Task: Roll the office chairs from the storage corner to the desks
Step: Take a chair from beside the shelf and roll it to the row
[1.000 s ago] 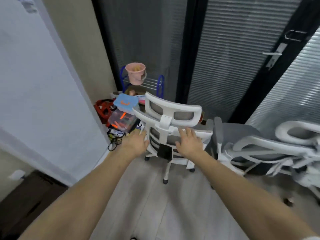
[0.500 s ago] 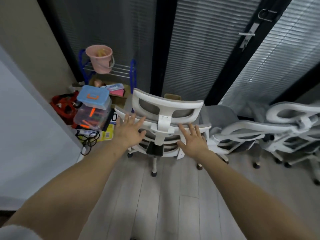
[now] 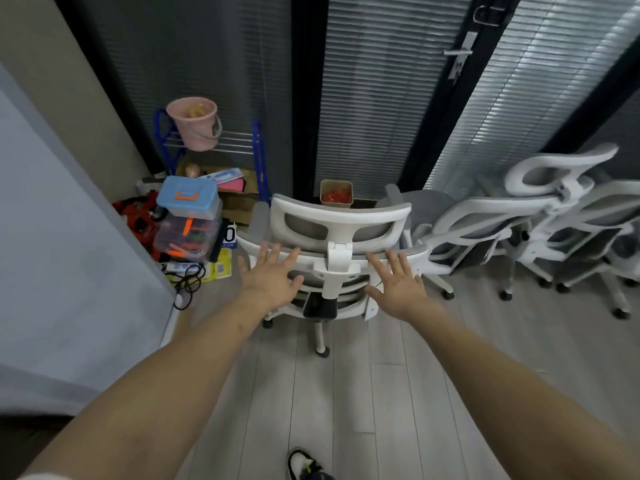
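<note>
A white office chair (image 3: 341,223) with grey mesh and a headrest stands with its back toward me in the middle of the view. My left hand (image 3: 272,277) reaches to the left side of its backrest with fingers spread and straight. My right hand (image 3: 398,284) reaches to the right side of the backrest, fingers also spread. Neither hand curls round the frame; whether the fingertips touch it is unclear. More white chairs (image 3: 540,216) stand crowded together at the right.
A clutter pile sits in the left corner: a clear box with a blue lid (image 3: 188,216), a pink bucket (image 3: 194,123) on a blue rack, red items and cables on the floor. A grey partition (image 3: 69,254) bounds the left. Glass doors with blinds stand behind. My shoe (image 3: 306,467) shows below.
The view has swung left to centre the chair and come closer. Both hands have opened wider and now spread over the backrest's two sides.
</note>
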The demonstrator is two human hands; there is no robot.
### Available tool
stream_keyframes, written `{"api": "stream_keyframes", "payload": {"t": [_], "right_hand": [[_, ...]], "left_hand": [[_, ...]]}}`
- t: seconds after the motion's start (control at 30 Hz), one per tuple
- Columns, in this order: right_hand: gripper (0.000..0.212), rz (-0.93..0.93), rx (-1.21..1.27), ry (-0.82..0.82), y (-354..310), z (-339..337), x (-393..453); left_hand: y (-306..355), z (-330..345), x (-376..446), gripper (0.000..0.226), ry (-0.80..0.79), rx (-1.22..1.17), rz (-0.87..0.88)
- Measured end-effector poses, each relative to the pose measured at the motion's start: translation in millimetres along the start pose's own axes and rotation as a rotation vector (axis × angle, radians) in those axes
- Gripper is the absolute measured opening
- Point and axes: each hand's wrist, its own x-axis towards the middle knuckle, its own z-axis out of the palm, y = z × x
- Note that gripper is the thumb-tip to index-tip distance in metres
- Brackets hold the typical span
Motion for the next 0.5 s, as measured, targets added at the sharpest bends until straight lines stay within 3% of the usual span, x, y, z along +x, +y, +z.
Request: {"api": "stream_keyframes", "payload": {"t": [0.3,0.5], "right_hand": [[0.078,0.045,-0.028,-0.059,-16,43,-156],[0.077,0.145,-0.043,-0.005,-32,84,-275]], "left_hand": [[0,20,-125,0.072,-0.129,0.081,0.063],[6,48,-208,0.072,-0.177,0.134,0.133]]}}
